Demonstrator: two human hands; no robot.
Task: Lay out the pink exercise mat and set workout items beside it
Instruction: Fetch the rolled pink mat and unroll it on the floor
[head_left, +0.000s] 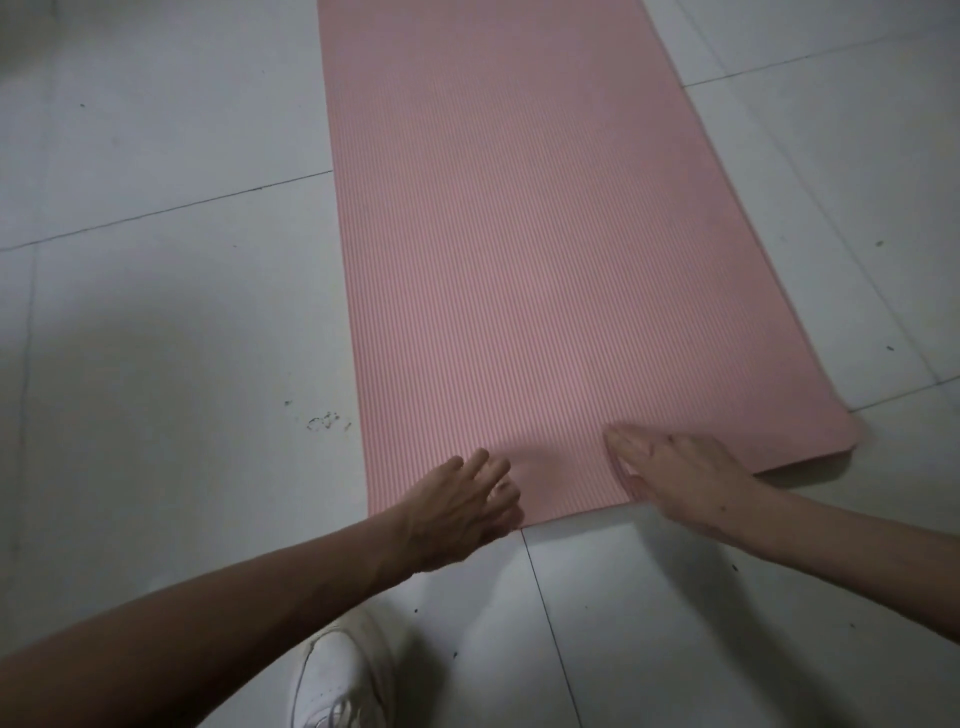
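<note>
Both hands lie flat on the near end of the mat (519, 234), holding nothing. The right hand (675, 467) has its fingers straight and together, palm down on the ribbed foam just inside the near edge. The left hand (462, 499) rests at the edge itself, fingers spread and loosely bent, its heel over the floor (156, 338). They seem to be pressing — this end would likely curl up if left alone, and flat palms smooth it better than any pinch.

The mat runs away from the person, unrolled and flat as far as the view goes; its far end is out of sight. The near right corner sits slightly raised, a shadow under it.

Around it is pale tile with dark grout lines, a few specks and a scuff near the mat's left edge. A white shoe (337, 680) stands on the tile below the left forearm. No workout items show — that part looks yet to come.
</note>
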